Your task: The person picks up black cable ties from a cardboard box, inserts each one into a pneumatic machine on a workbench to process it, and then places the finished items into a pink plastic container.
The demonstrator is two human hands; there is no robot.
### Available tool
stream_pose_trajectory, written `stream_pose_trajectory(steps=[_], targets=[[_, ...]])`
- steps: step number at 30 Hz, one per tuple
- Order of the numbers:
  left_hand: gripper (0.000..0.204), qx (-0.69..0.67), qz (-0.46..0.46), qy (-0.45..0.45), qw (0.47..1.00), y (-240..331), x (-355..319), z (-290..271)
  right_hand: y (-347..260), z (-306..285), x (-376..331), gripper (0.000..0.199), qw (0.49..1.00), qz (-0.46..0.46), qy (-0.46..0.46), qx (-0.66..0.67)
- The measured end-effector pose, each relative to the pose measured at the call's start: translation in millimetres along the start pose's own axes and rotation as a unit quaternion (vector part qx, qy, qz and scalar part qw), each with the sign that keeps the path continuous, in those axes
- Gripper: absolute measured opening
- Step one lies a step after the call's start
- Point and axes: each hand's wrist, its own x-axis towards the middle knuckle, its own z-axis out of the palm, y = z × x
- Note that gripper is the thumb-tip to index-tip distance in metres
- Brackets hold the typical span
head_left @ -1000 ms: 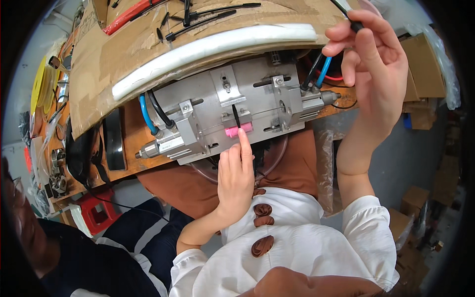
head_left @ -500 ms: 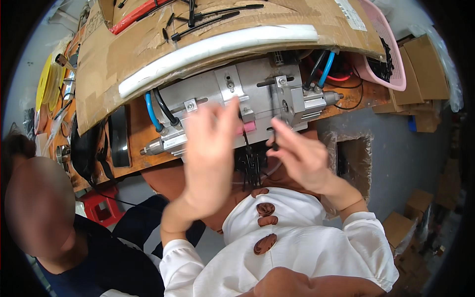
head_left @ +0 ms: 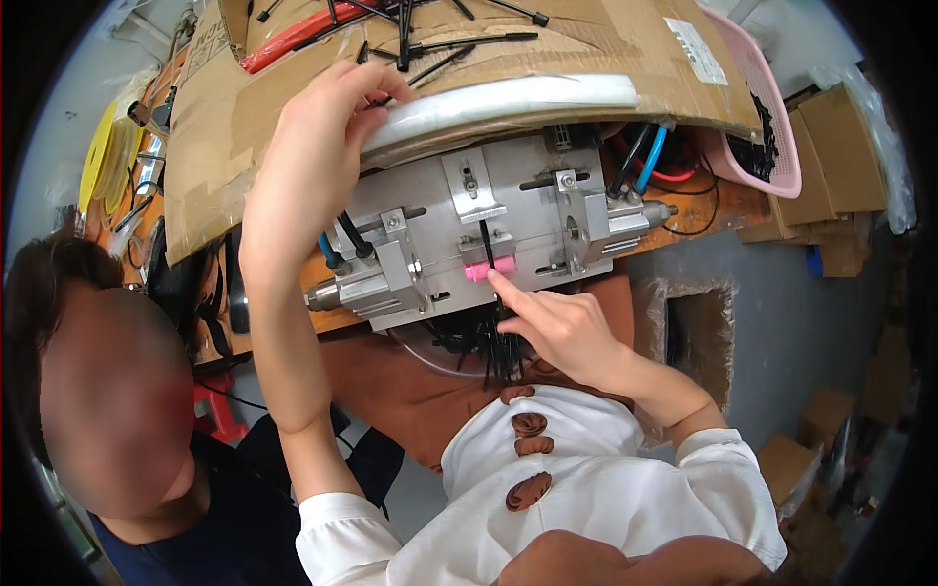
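Note:
My left hand [head_left: 327, 117] reaches over the cardboard. Its curled fingers pinch the near end of a thin black rod [head_left: 442, 67], though the grip itself is partly covered. Lower down, my right hand [head_left: 562, 332] points its index finger onto another slim black rod [head_left: 486, 239], which lies across a pink piece [head_left: 478, 271] in the middle of a metal clamping fixture [head_left: 440, 259]. The right thumb stands apart from the index finger, near the rod's lower part. Below the fixture's front edge hangs a bundle of black rods [head_left: 503, 356], close to my lap.
A white padded strip [head_left: 508, 95] edges the cardboard [head_left: 606, 39], where several black rods lie. Metal clamps [head_left: 396, 259] with blue and black hoses flank the fixture. At the right stands a pink basket [head_left: 782, 127]. Another person [head_left: 137, 430] sits close at my left.
My left hand has moved from above the fixture up and left to the rods on the cardboard. My right hand has moved left, its index finger now on the rod at the pink piece.

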Motion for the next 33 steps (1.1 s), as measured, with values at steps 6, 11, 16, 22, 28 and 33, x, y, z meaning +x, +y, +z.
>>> stream_pose_trajectory(steps=[6,11,16,22,28,33], targets=[[0.058,0.060,-0.007,0.126,0.990,51,-66,28,21,-64,107,0.019,0.961,-0.153,0.177,-0.145],[0.063,0.096,-0.032,0.100,0.990,79,-136,102,49,-67,219,0.016,0.961,-0.065,0.032,-0.267],[0.058,0.132,-0.063,0.065,0.987,87,-144,143,59,-87,224,0.022,0.993,-0.049,0.073,-0.074],[0.065,0.145,-0.049,0.056,0.987,88,-139,146,4,-133,146,0.022,0.972,0.104,0.195,0.080],[0.064,0.152,-0.081,0.038,0.984,82,-146,148,7,-70,58,0.020,0.956,0.086,0.182,0.215],[0.067,0.077,-0.113,0.071,0.988,93,-146,123,0,-15,-11,0.055,0.991,0.031,0.115,0.061]])
